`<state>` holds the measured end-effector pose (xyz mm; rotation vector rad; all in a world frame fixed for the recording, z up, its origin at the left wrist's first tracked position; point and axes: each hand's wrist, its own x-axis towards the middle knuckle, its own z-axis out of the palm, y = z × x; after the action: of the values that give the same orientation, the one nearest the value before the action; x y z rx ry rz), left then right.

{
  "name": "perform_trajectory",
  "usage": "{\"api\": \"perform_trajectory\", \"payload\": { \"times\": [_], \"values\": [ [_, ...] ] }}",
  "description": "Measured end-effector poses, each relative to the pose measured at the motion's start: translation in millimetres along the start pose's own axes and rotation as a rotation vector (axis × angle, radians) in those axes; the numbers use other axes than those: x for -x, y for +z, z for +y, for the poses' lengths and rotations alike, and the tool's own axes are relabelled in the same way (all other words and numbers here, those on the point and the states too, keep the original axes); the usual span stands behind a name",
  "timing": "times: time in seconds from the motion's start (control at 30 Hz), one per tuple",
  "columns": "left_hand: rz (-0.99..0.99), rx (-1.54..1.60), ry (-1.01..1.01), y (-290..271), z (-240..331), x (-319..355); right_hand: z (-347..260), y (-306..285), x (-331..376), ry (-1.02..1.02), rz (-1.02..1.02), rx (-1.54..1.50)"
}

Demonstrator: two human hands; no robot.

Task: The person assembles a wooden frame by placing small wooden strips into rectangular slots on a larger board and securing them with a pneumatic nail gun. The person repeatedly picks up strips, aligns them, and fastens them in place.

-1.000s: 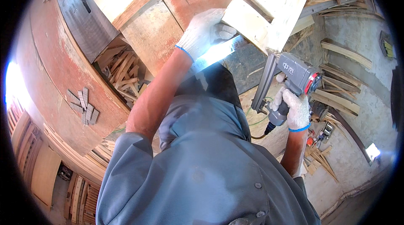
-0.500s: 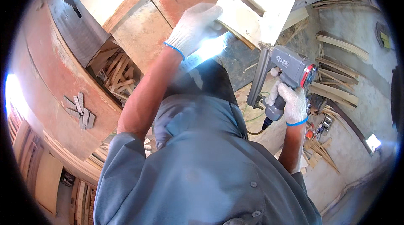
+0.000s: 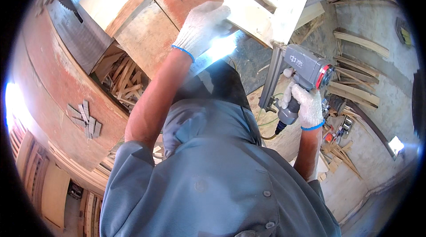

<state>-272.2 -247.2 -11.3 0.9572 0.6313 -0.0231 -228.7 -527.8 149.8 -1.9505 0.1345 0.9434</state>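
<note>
White knit gloves with blue cuffs cover both hands. My left hand (image 3: 200,26) is closed on the near left end of a pale wooden board (image 3: 248,14), part of a flat wooden assembly; the fingertips are partly hidden. Wrapped in my right hand (image 3: 309,106) is the handle of a grey pneumatic nail gun (image 3: 306,63) with a red ring. Its nose end meets or nearly meets the near right corner of the assembly; contact is hard to tell. From the gun's handle end, an air hose (image 3: 269,138) runs down toward my body.
On the reddish bench (image 3: 49,82) to the left lie several grey nail strips (image 3: 85,119). A toothed saw blade (image 3: 66,0) stands up from a metal plate at the far left. Wood offcuts (image 3: 124,79) fill a gap beside it. Wooden strips (image 3: 355,95) line the right wall.
The wooden assembly and my left hand sit slightly farther left and up in the picture. The nail gun stays at the same corner, and both grips look the same.
</note>
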Motion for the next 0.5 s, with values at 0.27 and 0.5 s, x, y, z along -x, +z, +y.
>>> {"api": "perform_trajectory", "payload": {
  "times": [0.27, 0.5],
  "values": [
    [-0.018, 0.000, 0.024, -2.5, -1.4, 1.1, -1.5, 2.5, 1.5, 0.031, -0.001, -0.071],
    [-0.003, 0.003, 0.014, -2.7, -2.1, 1.2, -2.6, 3.1, 0.6, 0.016, 0.006, -0.023]
  ]
}}
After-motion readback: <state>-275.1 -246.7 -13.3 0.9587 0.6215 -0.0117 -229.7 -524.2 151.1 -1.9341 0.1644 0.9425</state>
